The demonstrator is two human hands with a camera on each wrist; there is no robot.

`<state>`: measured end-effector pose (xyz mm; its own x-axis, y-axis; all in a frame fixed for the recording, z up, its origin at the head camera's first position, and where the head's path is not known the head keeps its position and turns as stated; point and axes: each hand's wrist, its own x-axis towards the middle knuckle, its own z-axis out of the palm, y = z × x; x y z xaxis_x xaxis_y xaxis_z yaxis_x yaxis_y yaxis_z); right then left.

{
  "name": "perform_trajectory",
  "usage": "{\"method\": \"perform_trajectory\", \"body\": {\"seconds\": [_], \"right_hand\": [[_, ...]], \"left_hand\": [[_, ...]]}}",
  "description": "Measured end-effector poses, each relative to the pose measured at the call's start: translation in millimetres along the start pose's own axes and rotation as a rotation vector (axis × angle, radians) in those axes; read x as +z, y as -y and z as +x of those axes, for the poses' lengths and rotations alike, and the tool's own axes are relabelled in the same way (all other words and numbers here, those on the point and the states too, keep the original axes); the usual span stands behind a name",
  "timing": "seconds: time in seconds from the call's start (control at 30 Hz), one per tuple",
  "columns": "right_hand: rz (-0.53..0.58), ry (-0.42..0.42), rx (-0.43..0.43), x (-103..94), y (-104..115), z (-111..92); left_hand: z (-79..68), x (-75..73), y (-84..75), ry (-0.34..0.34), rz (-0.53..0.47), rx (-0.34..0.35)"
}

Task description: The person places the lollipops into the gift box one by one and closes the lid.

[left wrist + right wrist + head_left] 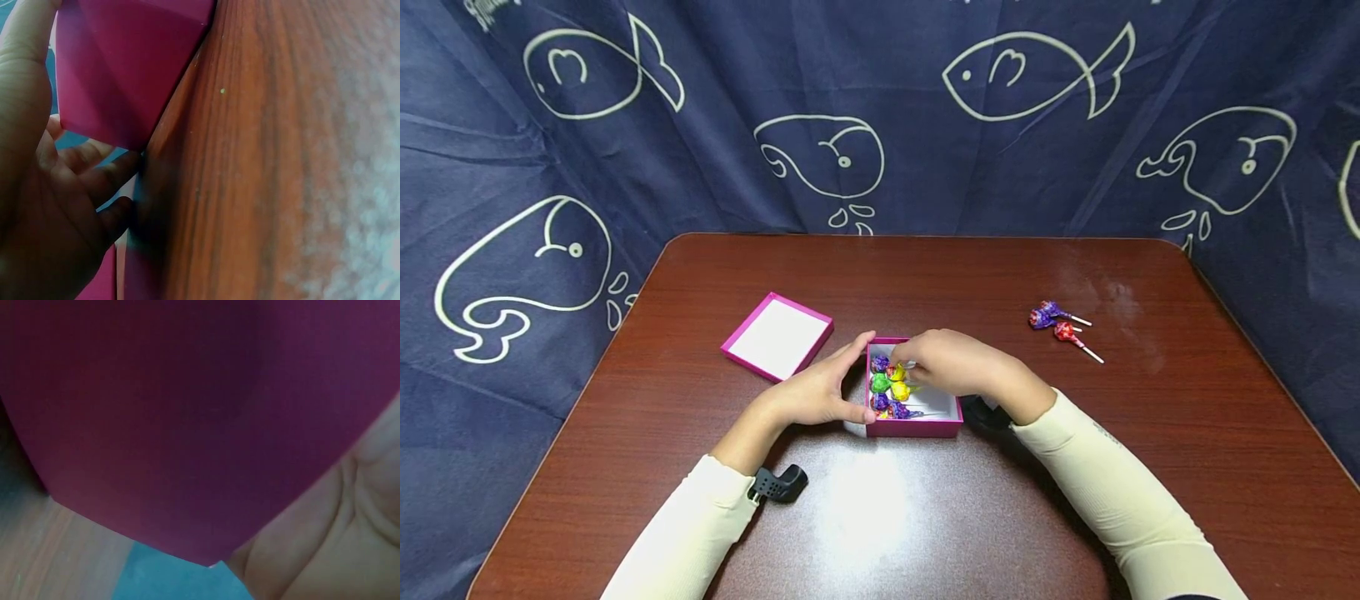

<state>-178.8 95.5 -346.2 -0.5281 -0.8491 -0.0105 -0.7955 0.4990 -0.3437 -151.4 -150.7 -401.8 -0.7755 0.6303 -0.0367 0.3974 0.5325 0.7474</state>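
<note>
An open pink box (914, 428) with a white inside sits on the table. Round its left side spans my left hand (820, 387), thumb at the front corner and fingers at the back corner, holding it. Several wrapped lollipops lie inside along the left, among them a green lollipop (880, 383), a yellow lollipop (900, 391) and a purple lollipop (881, 363). My right hand (951, 360) reaches over the back wall into the box, its curled fingers at a red-and-yellow lollipop (895, 372); its stick is hidden. The box wall (187, 437) fills most of the right wrist view.
Left of the box lies its lid (778, 337), white inside up with a pink rim. Toward the table's right are two purple lollipops (1047, 314) and a red lollipop (1066, 332) with white sticks. A dark blue curtain (895, 167) hangs behind the table.
</note>
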Motion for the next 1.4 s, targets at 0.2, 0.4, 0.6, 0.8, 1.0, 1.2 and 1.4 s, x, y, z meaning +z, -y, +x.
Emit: {"method": "perform_trajectory", "body": {"seconds": [0.2, 0.4, 0.6, 0.8, 1.0, 1.2, 1.4], "right_hand": [[0.070, 0.001, -0.010, -5.4, -2, -4], [0.118, -0.128, -0.041, -22.2, -9, -21], [0.113, -0.278, 0.060, -37.2, -33, -49], [0.120, -0.382, 0.251, -46.2, -69, -78], [0.184, -0.395, 0.435, -50.0, -98, -105], [0.068, -0.386, 0.488, -45.1, -123, -124], [-0.019, -0.334, 0.522, -37.5, -137, -137]], "left_hand": [[-0.4, 0.5, 0.0, 0.003, -0.003, 0.004], [-0.8, -0.6, -2.3, 0.003, -0.014, 0.000], [-0.9, -0.8, -2.1, -0.002, 0.007, 0.000], [-1.4, -0.4, -2.5, -0.004, -0.005, -0.002], [-1.4, -0.6, -3.9, -0.002, -0.008, 0.002], [-1.2, -0.7, -4.1, 0.000, -0.012, 0.002], [-1.1, 0.3, -2.8, -0.006, -0.008, 0.006]]}}
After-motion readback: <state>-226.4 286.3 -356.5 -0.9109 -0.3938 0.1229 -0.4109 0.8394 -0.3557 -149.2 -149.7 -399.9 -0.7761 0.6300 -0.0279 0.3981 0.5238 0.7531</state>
